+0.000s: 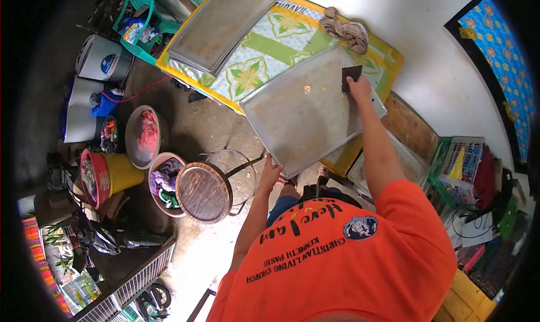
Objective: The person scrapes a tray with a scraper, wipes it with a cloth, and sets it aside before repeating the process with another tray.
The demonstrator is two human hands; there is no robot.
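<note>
A large flat metal tray [304, 119] lies tilted across the table's near edge, with one corner reaching toward my body. My left hand [271, 173] grips that near corner at its left edge. My right hand [360, 89] is closed on a dark, flat, square scraper-like piece [351, 77], held over the tray's far right part. A few yellowish crumbs [307, 89] sit on the tray's surface. To the far left, more metal trays [225, 26] are stacked on the patterned tablecloth [247, 77].
A crumpled brown cloth [344, 30] lies at the table's back. Another tray [413, 159] rests low on the right, near a green crate [441, 161]. On the left floor are a round wooden stool [203, 192], laundry basins [135, 139] and a green chair [138, 12].
</note>
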